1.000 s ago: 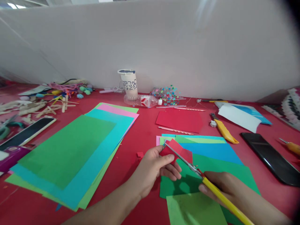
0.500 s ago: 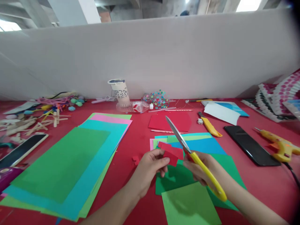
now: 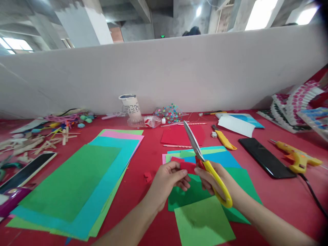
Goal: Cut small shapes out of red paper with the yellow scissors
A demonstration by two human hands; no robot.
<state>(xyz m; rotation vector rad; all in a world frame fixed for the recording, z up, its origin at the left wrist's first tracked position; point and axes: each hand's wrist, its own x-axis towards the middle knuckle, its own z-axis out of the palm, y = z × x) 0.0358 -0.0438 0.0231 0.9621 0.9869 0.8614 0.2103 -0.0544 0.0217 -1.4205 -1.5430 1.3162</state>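
My left hand pinches a small piece of red paper between thumb and fingers. At the paper's other end, my right hand also touches it with its fingertips. That same right hand holds yellow-handled scissors, blades closed together and pointing up and away. Beneath both hands lie dark green sheets, a light green square and blue paper. Left of my left hand, a small red scrap rests on the table.
A stack of coloured sheets covers the left side. Further back are a plastic bottle, a white cup and red paper. To the right lie a yellow utility knife, a black phone and a glue gun.
My right hand has come closer to my left and now touches the red paper's end. The scissors have turned more upright. The camera view has tilted up slightly.
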